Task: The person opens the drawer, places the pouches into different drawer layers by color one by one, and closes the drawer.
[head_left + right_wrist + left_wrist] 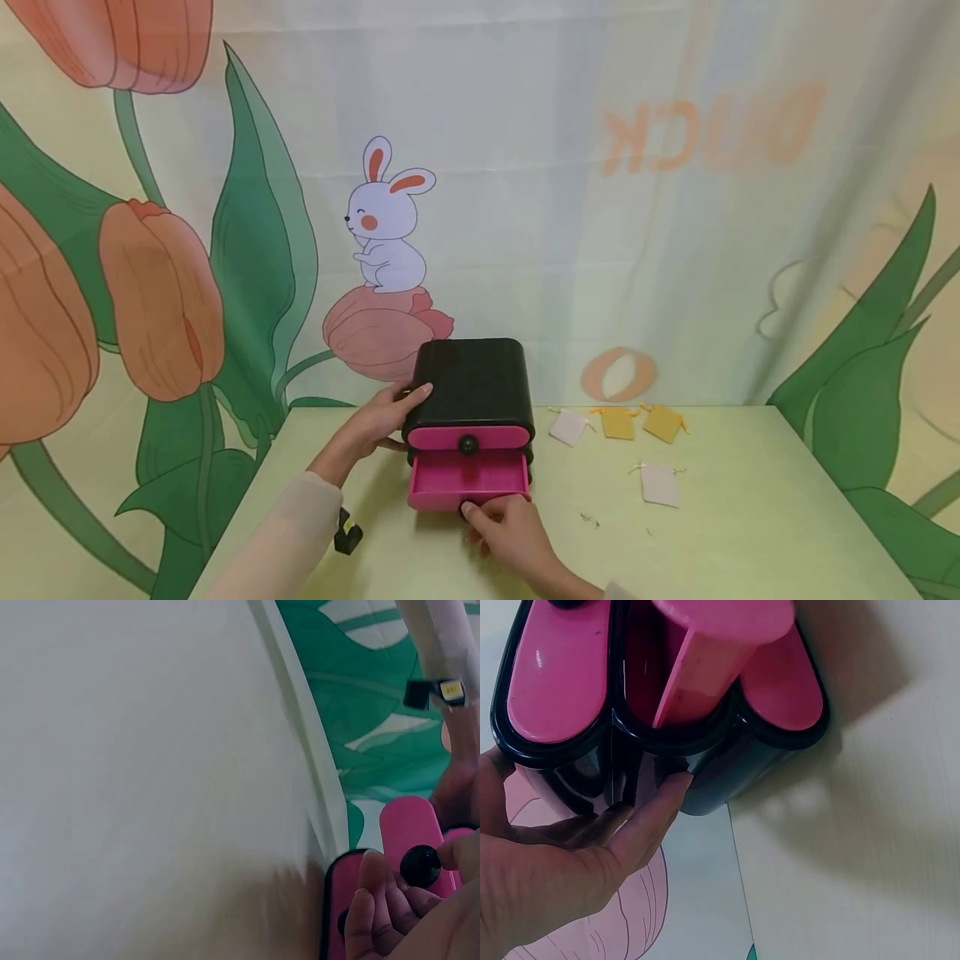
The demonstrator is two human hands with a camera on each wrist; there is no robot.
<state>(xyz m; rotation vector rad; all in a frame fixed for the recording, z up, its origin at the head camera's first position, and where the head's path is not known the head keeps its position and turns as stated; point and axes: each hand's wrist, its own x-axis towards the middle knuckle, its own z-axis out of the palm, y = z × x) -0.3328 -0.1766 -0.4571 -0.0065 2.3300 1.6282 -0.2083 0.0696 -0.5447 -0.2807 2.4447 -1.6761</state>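
A black cabinet with pink drawers stands on the table, three drawers stacked in the left wrist view. Its middle drawer is pulled partly out, with the pink floor showing. My right hand pinches that drawer's black knob, thumb on one side and fingertips by the other. The left hand steadies the cabinet's left side. Its thumb lies over the top edge, and its fairly straight fingers press along the side wall. Above the open drawer, the top drawer is closed.
Right of the cabinet lie small drawstring pouches: a white pouch, a yellow pouch, a second yellow pouch and another white pouch. Tiny greenish bits lie nearer. A printed curtain hangs behind the table.
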